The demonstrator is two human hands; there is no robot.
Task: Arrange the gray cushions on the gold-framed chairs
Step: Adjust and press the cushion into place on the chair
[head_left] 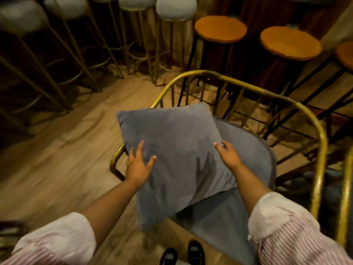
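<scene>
A square gray cushion lies tilted over the seat of a gold-framed chair, its lower corner hanging past the seat's front. Under it a gray seat pad covers the seat. My left hand rests flat on the cushion's left edge, fingers spread. My right hand touches its right edge, fingers curled loosely over the fabric. Neither hand clearly grips it.
Gold-legged bar stools with gray round seats stand along the back left. Wooden-topped black stools stand behind the chair. A second gold frame is at the right edge. Wooden floor lies to the left; my shoes are below.
</scene>
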